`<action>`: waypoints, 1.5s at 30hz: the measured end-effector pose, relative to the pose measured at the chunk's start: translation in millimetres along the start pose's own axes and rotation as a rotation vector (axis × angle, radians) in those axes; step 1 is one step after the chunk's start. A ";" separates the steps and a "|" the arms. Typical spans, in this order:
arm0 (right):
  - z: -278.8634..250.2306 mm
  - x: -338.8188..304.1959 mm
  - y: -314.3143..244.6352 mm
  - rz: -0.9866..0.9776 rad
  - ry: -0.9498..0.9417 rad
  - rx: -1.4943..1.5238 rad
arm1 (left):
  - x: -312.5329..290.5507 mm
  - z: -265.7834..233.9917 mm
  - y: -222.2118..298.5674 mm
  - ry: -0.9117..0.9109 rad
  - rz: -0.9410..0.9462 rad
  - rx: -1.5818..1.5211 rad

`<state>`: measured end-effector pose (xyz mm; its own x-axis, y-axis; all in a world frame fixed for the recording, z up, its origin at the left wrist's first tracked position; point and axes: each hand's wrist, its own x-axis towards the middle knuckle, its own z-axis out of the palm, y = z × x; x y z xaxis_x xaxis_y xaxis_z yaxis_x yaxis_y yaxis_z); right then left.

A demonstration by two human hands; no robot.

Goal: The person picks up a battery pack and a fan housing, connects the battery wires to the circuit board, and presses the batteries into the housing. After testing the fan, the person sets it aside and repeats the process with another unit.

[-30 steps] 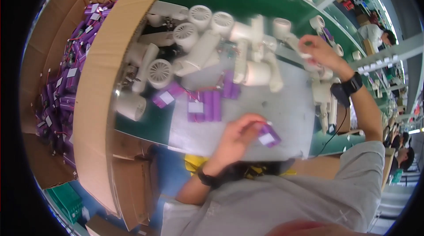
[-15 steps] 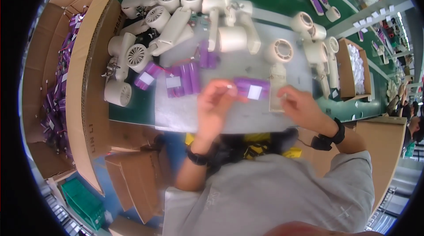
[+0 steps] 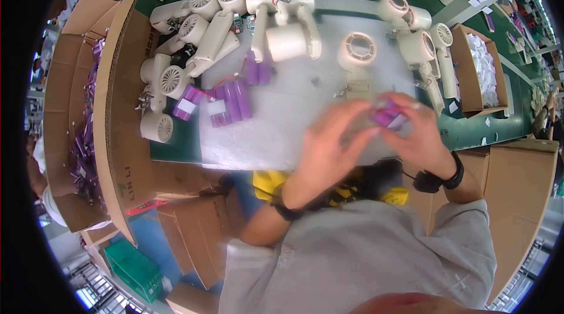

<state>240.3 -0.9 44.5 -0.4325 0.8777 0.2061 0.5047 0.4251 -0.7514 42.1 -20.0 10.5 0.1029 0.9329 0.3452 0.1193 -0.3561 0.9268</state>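
Over the right part of the grey work surface, my two hands meet at a purple battery pack (image 3: 388,115) with a white label. My right hand (image 3: 418,132) grips it, fingers curled round its far side. From the other side, the thumb and fingers of my left hand (image 3: 335,146) close on its left end, somewhat blurred. Just beyond the hands lies an opened white fan housing (image 3: 358,82) with a round ring head (image 3: 357,48), its handle partly hidden by my left hand. More purple battery packs (image 3: 232,102) rest to the left.
White fan bodies (image 3: 211,44) crowd the back left, and others (image 3: 417,46) stand at the right. A large carton (image 3: 114,120) of purple packs walls the left side. At the far right sits a small box (image 3: 493,93) of white pieces. Cartons (image 3: 194,232) stand below the table.
The battery pack has moved right, from my left hand beside the housing to between both hands, and is now tilted. My left hand has followed it rightward. The view has shifted slightly.
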 end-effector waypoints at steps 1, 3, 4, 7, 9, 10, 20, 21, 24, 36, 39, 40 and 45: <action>-5.0 -4.4 4.1 0.138 0.006 0.095 | 0.3 -1.5 -7.4 0.060 0.039 0.125; -7.3 -6.9 8.2 0.282 0.011 0.193 | 5.8 -3.9 -14.7 0.116 0.072 0.250; -7.7 -4.2 10.6 0.335 -0.034 0.143 | 10.3 -4.6 -17.7 0.102 0.013 0.289; -3.9 5.8 16.7 0.445 -0.123 0.041 | 19.1 -6.9 -24.3 0.068 -0.106 0.364; 14.3 11.2 21.5 0.330 -0.038 0.019 | 18.5 -11.5 -28.7 0.001 -0.154 0.284; 18.7 11.6 22.6 0.274 0.006 0.008 | 18.0 -12.7 -30.3 -0.032 -0.178 0.244; 19.3 4.8 9.8 0.143 -0.113 -0.098 | 4.9 -22.7 -18.7 -0.108 -0.174 0.189; 20.2 9.6 11.8 0.000 -0.019 -0.122 | 5.2 -24.7 -18.0 -0.129 -0.180 0.174; 24.7 22.3 15.1 -0.181 0.052 -0.145 | 5.8 -26.3 -18.0 -0.163 -0.181 0.161; 36.0 28.7 22.7 -0.302 0.030 -0.095 | 5.5 -28.9 -15.8 -0.180 -0.232 0.140; 34.9 29.3 22.6 -0.277 0.017 -0.091 | 5.9 -30.4 -16.0 -0.202 -0.231 0.140; 35.1 29.2 22.7 -0.287 0.011 -0.097 | 5.9 -30.1 -16.4 -0.190 -0.234 0.120; 33.4 26.2 22.6 -0.298 -0.028 -0.127 | 7.9 -28.6 -9.1 -0.192 -0.307 0.060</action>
<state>215.4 24.3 12.0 -0.5946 0.7050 0.3866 0.4416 0.6882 -0.5757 13.6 -7.8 9.1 0.2363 0.9716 0.0130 0.2306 -0.0691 0.9706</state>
